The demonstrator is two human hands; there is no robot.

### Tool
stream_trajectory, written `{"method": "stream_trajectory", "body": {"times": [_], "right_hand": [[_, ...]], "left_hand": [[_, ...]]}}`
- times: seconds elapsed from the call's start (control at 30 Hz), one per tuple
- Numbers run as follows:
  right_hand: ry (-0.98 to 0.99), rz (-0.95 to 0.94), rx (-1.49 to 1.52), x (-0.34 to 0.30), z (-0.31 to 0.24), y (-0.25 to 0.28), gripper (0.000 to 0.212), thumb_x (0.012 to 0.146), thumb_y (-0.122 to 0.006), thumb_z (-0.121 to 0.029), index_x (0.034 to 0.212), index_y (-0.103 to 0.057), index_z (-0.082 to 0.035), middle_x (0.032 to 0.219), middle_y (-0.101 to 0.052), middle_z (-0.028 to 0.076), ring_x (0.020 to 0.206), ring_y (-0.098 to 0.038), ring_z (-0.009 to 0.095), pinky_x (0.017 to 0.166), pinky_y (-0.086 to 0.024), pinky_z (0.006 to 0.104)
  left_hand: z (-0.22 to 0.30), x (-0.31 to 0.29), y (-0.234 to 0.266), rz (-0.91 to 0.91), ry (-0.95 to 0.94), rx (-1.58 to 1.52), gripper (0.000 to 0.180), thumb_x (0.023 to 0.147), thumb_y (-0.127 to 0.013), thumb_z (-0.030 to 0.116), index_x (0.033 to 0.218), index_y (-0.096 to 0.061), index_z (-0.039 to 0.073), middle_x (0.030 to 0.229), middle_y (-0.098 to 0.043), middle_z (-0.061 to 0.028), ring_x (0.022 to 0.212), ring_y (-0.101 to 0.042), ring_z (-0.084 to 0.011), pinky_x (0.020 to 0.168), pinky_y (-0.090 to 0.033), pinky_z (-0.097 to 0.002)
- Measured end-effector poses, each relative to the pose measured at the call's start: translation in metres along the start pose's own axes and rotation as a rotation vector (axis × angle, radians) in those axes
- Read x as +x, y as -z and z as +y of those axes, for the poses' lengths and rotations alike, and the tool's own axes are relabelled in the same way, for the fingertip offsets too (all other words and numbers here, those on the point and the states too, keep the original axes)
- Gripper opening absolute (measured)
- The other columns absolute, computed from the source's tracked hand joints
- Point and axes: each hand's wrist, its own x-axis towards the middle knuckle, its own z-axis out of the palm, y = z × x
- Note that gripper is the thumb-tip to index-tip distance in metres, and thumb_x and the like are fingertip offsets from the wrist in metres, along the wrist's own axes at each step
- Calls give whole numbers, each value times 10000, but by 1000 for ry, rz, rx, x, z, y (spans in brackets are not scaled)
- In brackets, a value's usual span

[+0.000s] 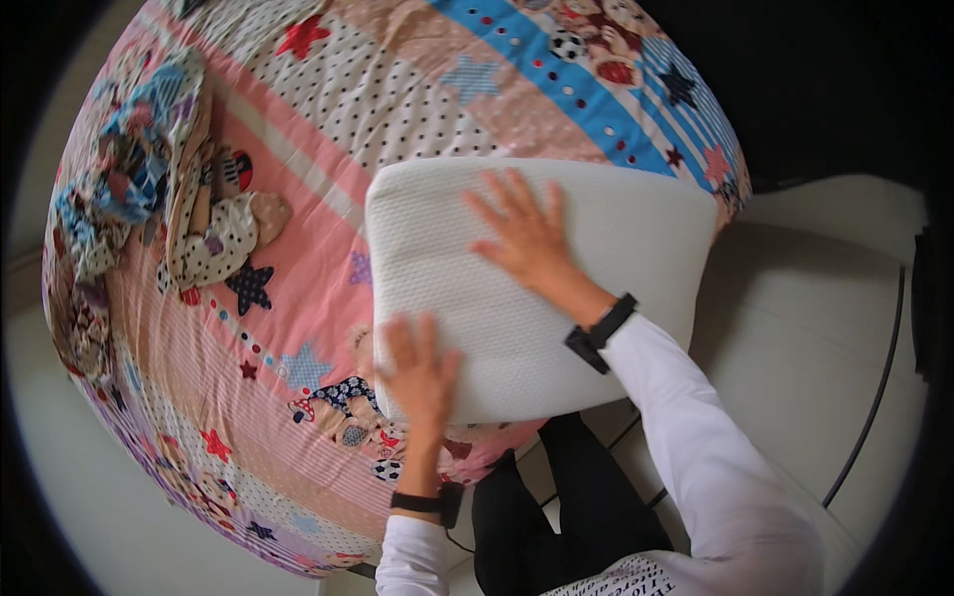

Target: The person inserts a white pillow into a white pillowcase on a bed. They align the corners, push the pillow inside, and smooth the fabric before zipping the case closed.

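A white pillow (616, 228) with a dimpled, textured cover lies flat at the bed's near right corner, its right side reaching to the mattress edge. My right hand (527, 233) rests on its upper middle, palm down with the fingers spread. Near the pillow's lower left corner lies my left hand (422, 370), also palm down, its fingers apart and slightly blurred. Neither hand grips anything. Dark bands circle both wrists over or beside white sleeves.
A patterned sheet (298, 189) with stars and dots covers the bed. Bunched patterned fabric (149, 179) is heaped at the left. A black cable (884, 387) curves over the pale tiled floor (795, 338) at right. My legs (566, 487) stand against the bed's near side.
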Motion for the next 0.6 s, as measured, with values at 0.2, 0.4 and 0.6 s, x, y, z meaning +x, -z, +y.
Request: {"method": "stream_trajectory", "body": {"times": [0.2,0.4,0.6], "right_hand": [[-348,98,-156,-104,128,-2,651,883,-466,-541,1456,-263,-310,1537,-169,65,1412,-144,307,1027,-33,682],[-371,130,-138,-95,139,-35,622,922,-416,-504,1473,-195,-319,1553,-102,48,1422,-98,287,1039,1,662],[-326,54,-39,-108,142,-1,687,889,-526,-429,1477,-193,-303,1553,-119,18,1423,-97,293,1038,0,673]], "left_hand": [[-25,13,-11,122,64,-251,768,877,-508,438,1475,-166,99,1504,-163,-220,1394,-153,-378,1066,-148,-591],[-35,24,-32,156,-8,-176,787,892,-483,423,1474,-100,59,1505,-141,-229,1388,-150,-397,1088,-116,-574],[-28,19,-8,128,58,-152,746,883,-506,430,1462,-202,71,1519,-135,-206,1401,-143,-368,1088,-83,-594]]}}
